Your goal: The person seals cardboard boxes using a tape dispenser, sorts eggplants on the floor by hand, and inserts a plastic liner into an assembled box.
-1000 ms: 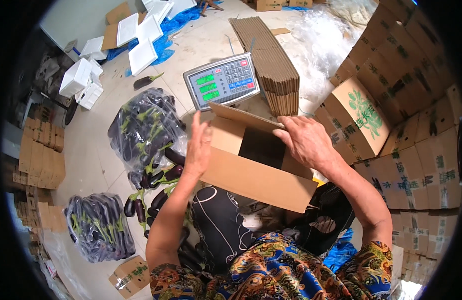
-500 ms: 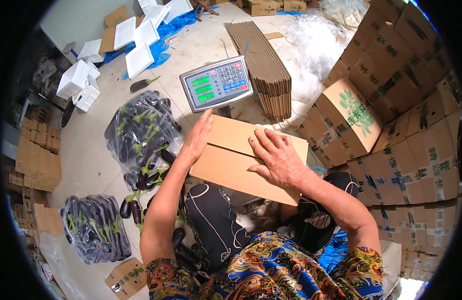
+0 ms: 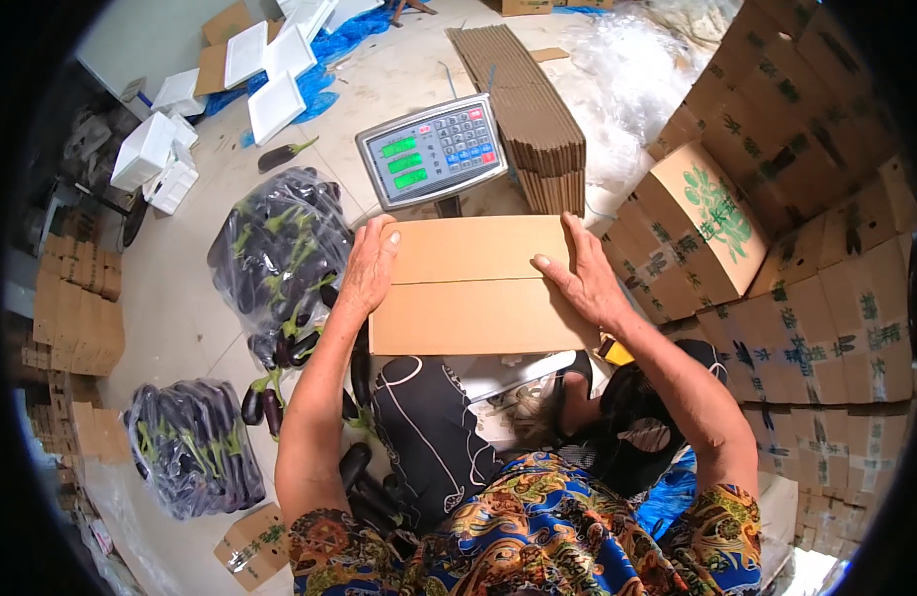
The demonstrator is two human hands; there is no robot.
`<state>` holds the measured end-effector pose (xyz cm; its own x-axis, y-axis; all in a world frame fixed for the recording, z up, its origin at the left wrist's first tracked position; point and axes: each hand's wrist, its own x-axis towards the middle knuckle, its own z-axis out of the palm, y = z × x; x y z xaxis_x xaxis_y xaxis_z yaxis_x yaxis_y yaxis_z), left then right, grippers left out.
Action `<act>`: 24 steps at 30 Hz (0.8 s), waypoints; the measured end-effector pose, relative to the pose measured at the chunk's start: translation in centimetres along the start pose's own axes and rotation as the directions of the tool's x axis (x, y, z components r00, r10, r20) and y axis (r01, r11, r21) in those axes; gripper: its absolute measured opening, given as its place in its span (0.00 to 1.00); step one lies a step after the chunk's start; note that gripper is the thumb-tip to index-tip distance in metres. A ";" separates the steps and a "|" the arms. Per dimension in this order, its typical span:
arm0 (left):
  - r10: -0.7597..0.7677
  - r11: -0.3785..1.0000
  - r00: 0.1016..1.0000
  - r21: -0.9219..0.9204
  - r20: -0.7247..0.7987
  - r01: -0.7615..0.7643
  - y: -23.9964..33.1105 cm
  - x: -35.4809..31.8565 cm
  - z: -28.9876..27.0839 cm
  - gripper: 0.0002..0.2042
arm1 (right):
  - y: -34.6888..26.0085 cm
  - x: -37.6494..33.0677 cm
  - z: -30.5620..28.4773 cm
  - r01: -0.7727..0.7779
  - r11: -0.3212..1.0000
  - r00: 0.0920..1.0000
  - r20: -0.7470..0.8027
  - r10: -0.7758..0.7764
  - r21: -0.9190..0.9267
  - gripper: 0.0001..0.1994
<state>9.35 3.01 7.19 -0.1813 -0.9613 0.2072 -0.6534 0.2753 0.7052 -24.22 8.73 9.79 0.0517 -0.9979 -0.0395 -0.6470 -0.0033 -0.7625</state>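
Hands flat, fingers spread: left hand (image 3: 369, 266), right hand (image 3: 581, 279) pressing carton (image 3: 473, 288) flaps (nothing gripped).

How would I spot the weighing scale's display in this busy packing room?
Start at the plain closed cardboard box under the person's left hand and right hand. Just beyond its far edge stands the grey scale display. Unlike the brown flattened cartons beside it, it has green lit readouts and a coloured keypad.

Bright, even daylight, soft shadows; glare at 1 o'clock; fisheye bends edges, black vignette all round.
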 end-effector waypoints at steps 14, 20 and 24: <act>-0.224 0.960 0.974 -0.164 0.025 0.225 0.2 1.8 -0.1 0.16 | -1.6 3.4 0.2 0.182 0.876 0.983 0.115 -0.145 -0.447 0.48; -0.142 0.985 0.990 0.100 -0.005 0.142 0.6 3.3 0.3 0.16 | -4.3 3.0 0.3 0.056 0.840 0.978 0.201 0.064 -0.540 0.48; -0.072 0.997 0.997 -0.025 -0.027 0.071 -0.1 3.0 0.5 0.17 | -3.4 1.1 2.5 0.396 0.601 0.902 0.172 -0.396 -0.695 0.42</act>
<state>8.49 0.06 7.35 -0.1142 -0.9781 0.1743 -0.6458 0.2064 0.7351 -20.03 7.82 10.72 0.4331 -0.8879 0.1553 -0.8968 -0.4418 -0.0248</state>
